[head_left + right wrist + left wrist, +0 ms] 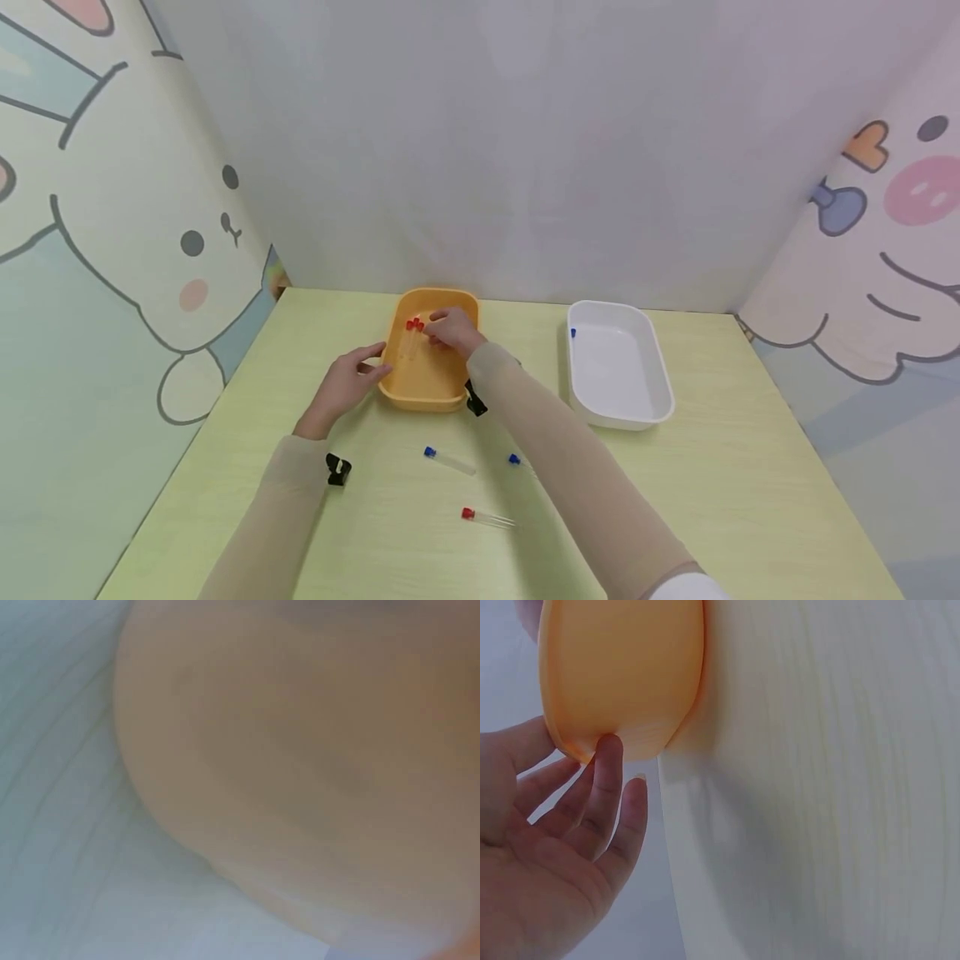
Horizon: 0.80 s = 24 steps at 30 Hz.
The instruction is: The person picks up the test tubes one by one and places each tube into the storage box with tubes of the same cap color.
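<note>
Closest to the lens, two beige sleeves run up across the pale green table (712, 500), and between them lie three loose tubes: a red-capped tube (487, 517) nearest, a blue-capped tube (448, 460) just above it, and a second blue-capped one (519, 462) partly tucked under the right forearm. Up at the far side sits the orange tray (420, 387), and that's where both hands are. Left hand (343, 388) is spread, fingers fairly straight, fingertips (609, 754) touching the tray's near left corner from outside, the thumb at the rim; the wrist view shows the palm wide and holding nothing. Right hand (452, 328) is down inside the tray, fingers curled over right beside the red-capped tubes (413, 327) lying in there; whether it is pinching one of them I cannot tell, since the head view is too small and the right wrist view is only an orange blur. Off to the right, well apart from the hands, stands a white tray (651, 400) with one blue cap (573, 333) against its left inner wall. Cartoon bunny panels wall in the table on both sides.
</note>
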{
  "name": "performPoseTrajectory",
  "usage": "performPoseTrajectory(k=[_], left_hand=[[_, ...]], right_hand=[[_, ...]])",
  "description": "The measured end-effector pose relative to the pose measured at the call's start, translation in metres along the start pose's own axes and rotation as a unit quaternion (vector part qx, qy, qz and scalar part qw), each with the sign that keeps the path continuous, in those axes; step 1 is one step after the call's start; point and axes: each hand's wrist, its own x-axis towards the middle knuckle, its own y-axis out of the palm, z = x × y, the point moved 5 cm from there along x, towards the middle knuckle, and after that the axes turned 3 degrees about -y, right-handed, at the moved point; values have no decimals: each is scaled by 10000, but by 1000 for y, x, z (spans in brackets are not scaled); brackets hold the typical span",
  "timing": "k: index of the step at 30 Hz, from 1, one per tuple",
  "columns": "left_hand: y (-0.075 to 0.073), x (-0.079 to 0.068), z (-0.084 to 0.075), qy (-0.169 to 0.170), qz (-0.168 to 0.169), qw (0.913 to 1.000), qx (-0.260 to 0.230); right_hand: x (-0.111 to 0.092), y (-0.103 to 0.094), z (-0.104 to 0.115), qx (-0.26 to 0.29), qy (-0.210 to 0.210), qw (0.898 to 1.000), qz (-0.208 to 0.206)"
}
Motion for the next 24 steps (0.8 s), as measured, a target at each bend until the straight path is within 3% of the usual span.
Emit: performPoseTrajectory(k=[13, 19, 24], left_hand=[[1, 0, 2, -200, 96, 9997, 45], [1, 0, 2, 39, 46, 9999, 107], [1, 1, 1, 26, 63, 9999, 86]], right_hand=[[-31, -21, 23, 143, -771, 9936, 812], [-49, -34, 29, -285, -1035, 9898, 936], [-63, -47, 30, -612, -1090, 9861, 1092]])
